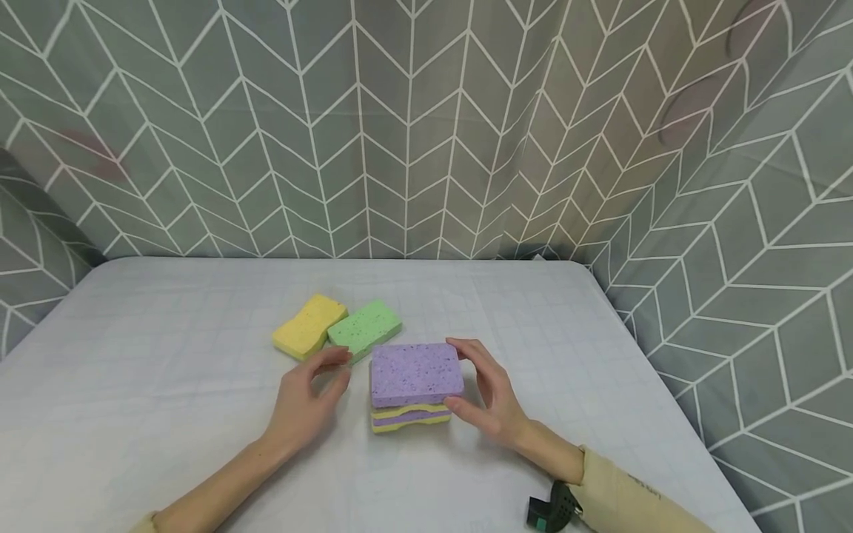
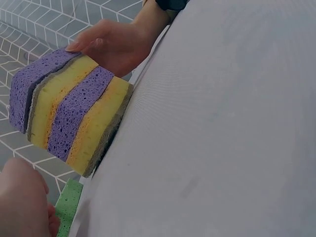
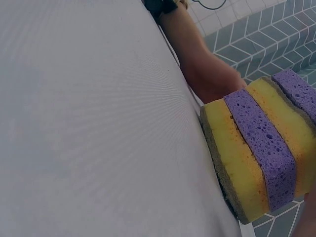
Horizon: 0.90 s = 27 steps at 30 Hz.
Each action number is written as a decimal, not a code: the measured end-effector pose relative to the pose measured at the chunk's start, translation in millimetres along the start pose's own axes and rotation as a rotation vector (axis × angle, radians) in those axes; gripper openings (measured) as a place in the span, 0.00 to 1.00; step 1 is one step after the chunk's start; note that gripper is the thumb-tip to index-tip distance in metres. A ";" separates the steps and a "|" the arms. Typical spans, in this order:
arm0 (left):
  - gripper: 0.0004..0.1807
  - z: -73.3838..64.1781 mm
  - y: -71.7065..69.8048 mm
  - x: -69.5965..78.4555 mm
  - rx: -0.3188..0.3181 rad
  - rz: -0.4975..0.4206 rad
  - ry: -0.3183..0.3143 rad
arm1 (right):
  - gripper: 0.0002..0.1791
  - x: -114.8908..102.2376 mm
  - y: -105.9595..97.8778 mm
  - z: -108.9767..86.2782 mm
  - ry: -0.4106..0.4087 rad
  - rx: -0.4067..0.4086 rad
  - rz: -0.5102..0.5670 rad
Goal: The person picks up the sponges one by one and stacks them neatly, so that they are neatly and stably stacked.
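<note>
A stack of sponges stands on the table, its top a purple sponge (image 1: 416,374). Below it are a yellow sponge (image 2: 59,94) with a grey scouring layer, a lower purple sponge (image 2: 74,118), and a bottom yellow sponge (image 3: 232,163). My right hand (image 1: 489,396) pinches the right edge of the top purple sponge, thumb at the near corner and fingers at the far one. To the left of the stack, my left hand (image 1: 309,400) has its fingers spread and bent by the green sponge (image 1: 365,329); whether they touch it is unclear.
Another yellow sponge (image 1: 309,326) lies behind the left hand, against the green one. White cloth covers the table (image 1: 166,370). A grey patterned curtain (image 1: 380,133) hangs behind and at the sides. A dark wrist device (image 1: 554,509) is by the right sleeve.
</note>
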<state>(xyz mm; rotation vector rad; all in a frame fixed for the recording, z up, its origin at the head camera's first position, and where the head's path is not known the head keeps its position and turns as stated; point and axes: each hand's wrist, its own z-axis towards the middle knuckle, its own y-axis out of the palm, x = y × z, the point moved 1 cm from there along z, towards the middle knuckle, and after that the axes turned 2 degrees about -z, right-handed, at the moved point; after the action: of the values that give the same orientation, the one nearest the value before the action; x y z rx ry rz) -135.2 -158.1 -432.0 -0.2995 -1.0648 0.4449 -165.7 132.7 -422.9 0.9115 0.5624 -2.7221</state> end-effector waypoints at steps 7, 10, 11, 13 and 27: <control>0.18 0.9 -1.6 -1.5 0.028 0.098 -0.146 | 0.39 -1.2 -0.4 -1.2 -0.001 0.000 0.000; 0.19 1.9 -2.7 -3.1 0.008 0.107 -0.176 | 0.39 -1.0 -0.5 -0.5 -0.001 -0.003 0.003; 0.19 2.5 -3.2 -3.5 0.002 0.112 -0.178 | 0.38 -0.6 -0.5 -0.1 -0.002 -0.003 0.003; 0.20 3.5 -4.6 -4.2 -0.009 0.125 -0.186 | 0.38 -0.3 -0.1 -0.1 0.005 -0.003 0.002; 0.38 16.1 -16.2 -8.4 -0.096 0.253 -0.275 | 0.38 0.4 1.5 -1.1 0.013 -0.004 -0.006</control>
<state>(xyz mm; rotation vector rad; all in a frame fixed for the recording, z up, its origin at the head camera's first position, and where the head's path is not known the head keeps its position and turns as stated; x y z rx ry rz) -149.6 -175.9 -424.0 -0.4714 -1.3251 0.6761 -164.9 131.8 -424.5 0.9287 0.5732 -2.7214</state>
